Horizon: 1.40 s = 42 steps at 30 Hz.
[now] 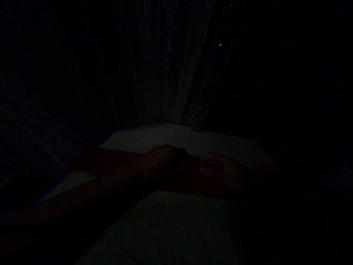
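The picture is very dark. A long strip of red cloth (118,158) lies across a pale tabletop (154,134), running from the left edge toward the right. Over the middle of the strip is my left hand (165,158), back upward, its curled fingers closed on the cloth; the fingertips are lost in shadow. A short way to the right, my right hand (227,169) faces it, thumb and fingers bent around the same red cloth. A small gap separates the two hands. Exactly how the fingers grip the cloth is hard to make out.
Behind the table hang pale vertical strands (182,92), like a string curtain. A glinting clear object or strand (196,127) meets the table's far edge. Blue edging (107,139) runs along the left side of the tabletop. The right side is lost in darkness.
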Tool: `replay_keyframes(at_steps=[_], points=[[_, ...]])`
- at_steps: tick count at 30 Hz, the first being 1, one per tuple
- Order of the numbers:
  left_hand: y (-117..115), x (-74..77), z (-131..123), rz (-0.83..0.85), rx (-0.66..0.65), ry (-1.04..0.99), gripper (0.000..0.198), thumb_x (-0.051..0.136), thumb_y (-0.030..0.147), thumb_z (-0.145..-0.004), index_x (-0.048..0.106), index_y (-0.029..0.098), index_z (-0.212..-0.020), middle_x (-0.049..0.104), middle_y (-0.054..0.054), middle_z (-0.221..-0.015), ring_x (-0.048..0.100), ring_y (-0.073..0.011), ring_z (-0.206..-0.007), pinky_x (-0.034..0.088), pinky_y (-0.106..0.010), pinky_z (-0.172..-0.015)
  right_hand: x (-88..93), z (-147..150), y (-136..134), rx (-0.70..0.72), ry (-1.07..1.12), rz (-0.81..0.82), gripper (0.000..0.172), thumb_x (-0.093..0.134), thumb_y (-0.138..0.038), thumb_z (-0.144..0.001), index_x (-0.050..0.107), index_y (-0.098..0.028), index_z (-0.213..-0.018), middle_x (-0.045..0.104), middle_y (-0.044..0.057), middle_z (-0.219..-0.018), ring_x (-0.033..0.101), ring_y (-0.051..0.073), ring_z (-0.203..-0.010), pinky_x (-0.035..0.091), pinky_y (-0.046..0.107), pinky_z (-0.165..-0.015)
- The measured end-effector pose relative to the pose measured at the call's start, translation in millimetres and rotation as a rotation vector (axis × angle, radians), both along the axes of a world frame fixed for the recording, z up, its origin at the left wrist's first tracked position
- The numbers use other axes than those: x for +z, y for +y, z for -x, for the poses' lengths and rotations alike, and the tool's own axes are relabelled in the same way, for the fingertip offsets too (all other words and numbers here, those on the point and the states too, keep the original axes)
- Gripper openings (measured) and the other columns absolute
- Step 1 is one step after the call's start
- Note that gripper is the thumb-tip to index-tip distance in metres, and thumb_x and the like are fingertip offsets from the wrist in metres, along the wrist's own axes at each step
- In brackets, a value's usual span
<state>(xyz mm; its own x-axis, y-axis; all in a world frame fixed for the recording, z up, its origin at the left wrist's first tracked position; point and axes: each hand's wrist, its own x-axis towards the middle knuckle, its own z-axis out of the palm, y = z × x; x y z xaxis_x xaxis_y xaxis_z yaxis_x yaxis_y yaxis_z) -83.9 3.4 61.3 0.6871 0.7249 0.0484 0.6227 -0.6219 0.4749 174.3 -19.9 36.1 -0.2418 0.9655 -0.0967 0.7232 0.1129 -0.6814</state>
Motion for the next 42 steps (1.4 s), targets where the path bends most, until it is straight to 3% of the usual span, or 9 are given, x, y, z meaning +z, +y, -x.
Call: replay_keyframes(at_steps=[3,6,9,16,23,27,33,38,42], points=[[1.6,-6.4,0.3,-0.062,0.0,-0.021,0.028,0.058,0.044,-0.101,0.074,0.026,-0.114,0.076,-0.001,-0.108,0.071,-0.0191,-0.094,0.047,-0.028,-0.074,-1.8,-5.5,1.2,0.02,-0.025,-0.048,0.041,0.058,-0.064,-0.087,0.069,-0.025,-0.098,0.068,-0.001,-0.097,0.064,0.02,-0.092,0.045,0.035,-0.082],[6.3,-15.7,-0.2,-0.151,-0.066,-0.078,0.035,0.058,0.028,-0.101,0.067,0.027,-0.135,0.073,-0.003,-0.121,0.069,-0.0191,-0.108,0.049,-0.029,-0.091,-5.2,-8.2,1.9,0.026,-0.058,-0.062,0.038,0.06,-0.058,-0.083,0.066,-0.025,-0.101,0.067,-0.001,-0.098,0.063,0.02,-0.089,0.044,0.034,-0.077],[7.5,-19.3,0.0,-0.155,-0.16,-0.101,0.043,0.065,0.031,-0.097,0.063,0.025,-0.14,0.069,-0.003,-0.133,0.065,-0.0196,-0.118,0.047,-0.029,-0.1,-8.6,-7.4,2.1,-0.008,-0.046,-0.057,0.041,0.063,-0.057,-0.078,0.063,-0.024,-0.101,0.066,-0.001,-0.1,0.062,0.02,-0.09,0.043,0.033,-0.075],[-6.2,-3.9,3.1,-0.066,0.119,-0.048,0.037,0.053,0.048,-0.102,0.073,0.026,-0.124,0.074,-0.004,-0.106,0.07,-0.0209,-0.094,0.051,-0.029,-0.079,-7.4,-5.9,-0.7,-0.019,-0.017,-0.061,0.052,0.05,-0.072,-0.091,0.064,-0.022,-0.087,0.063,-0.001,-0.08,0.059,0.017,-0.077,0.042,0.032,-0.07],[5.1,-24.2,-1.3,-0.22,0.02,-0.025,0.027,0.059,0.035,-0.1,0.073,0.027,-0.123,0.072,-0.004,-0.114,0.068,-0.0187,-0.095,0.049,-0.028,-0.079,-5.5,-6.9,-2.9,-0.044,-0.1,-0.105,0.039,0.062,-0.059,-0.077,0.063,-0.025,-0.096,0.065,-0.001,-0.094,0.061,0.02,-0.085,0.042,0.034,-0.072],[8.0,-24.5,-0.4,-0.308,-0.041,0.028,0.03,0.054,0.033,-0.103,0.073,0.022,-0.122,0.073,-0.006,-0.104,0.067,-0.0196,-0.091,0.047,-0.029,-0.076,-8.9,-9.1,-1.4,-0.034,-0.11,-0.119,0.041,0.062,-0.065,-0.083,0.065,-0.026,-0.094,0.067,-0.003,-0.092,0.062,0.02,-0.087,0.042,0.034,-0.076],[-6.5,-4.7,4.3,-0.184,-0.043,-0.268,0.019,0.058,0.022,-0.099,0.076,0.014,-0.096,0.071,-0.004,-0.098,0.066,-0.0128,-0.083,0.048,-0.023,-0.073,-5.8,-7.6,-5.5,0.005,0.02,-0.187,0.042,0.051,-0.062,-0.094,0.067,-0.023,-0.09,0.067,-0.002,-0.091,0.062,0.017,-0.088,0.043,0.033,-0.081],[-14.2,2.6,0.6,0.072,0.147,-0.349,0.023,0.06,0.034,-0.1,0.075,0.019,-0.108,0.076,-0.001,-0.104,0.071,-0.0145,-0.09,0.051,-0.023,-0.075,-1.0,-4.3,-9.8,-0.07,0.009,-0.172,0.042,0.059,-0.065,-0.089,0.068,-0.025,-0.099,0.069,-0.002,-0.095,0.064,0.018,-0.087,0.043,0.03,-0.074],[-9.8,1.0,1.6,0.086,0.215,-0.224,0.033,0.055,0.048,-0.101,0.076,0.025,-0.112,0.076,0.0,-0.103,0.071,-0.0183,-0.088,0.049,-0.027,-0.067,-6.0,-7.3,-4.0,-0.126,-0.024,-0.164,0.045,0.055,-0.069,-0.091,0.065,-0.025,-0.092,0.068,-0.003,-0.087,0.065,0.019,-0.084,0.043,0.033,-0.073]])
